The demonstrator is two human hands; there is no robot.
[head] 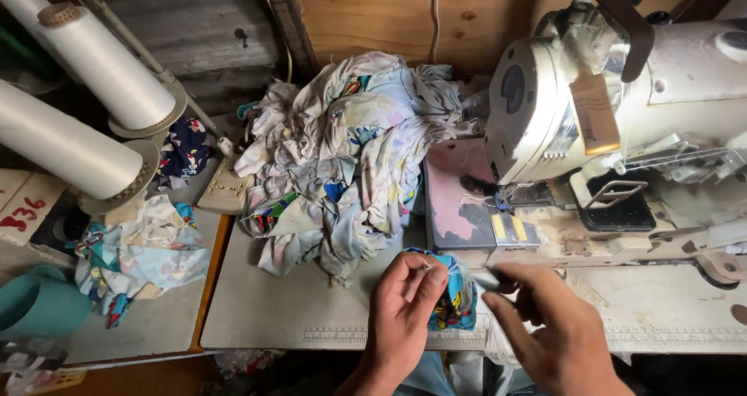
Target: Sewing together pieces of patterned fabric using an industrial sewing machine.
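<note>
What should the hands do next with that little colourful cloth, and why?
Probably carry the small printed cloth piece up and right toward the needle area of the sewing machine. Both the left hand and right hand pinch it at the table's front edge, short of the needle, while the pile of cloth waits behind.

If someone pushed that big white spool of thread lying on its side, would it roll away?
Probably a bit. The white spool is round and smooth, so it would likely roll. It tapers like a cone, so it would probably curve, not go straight. Its wide flat base and the second spool close by would likely stop it soon.
</note>
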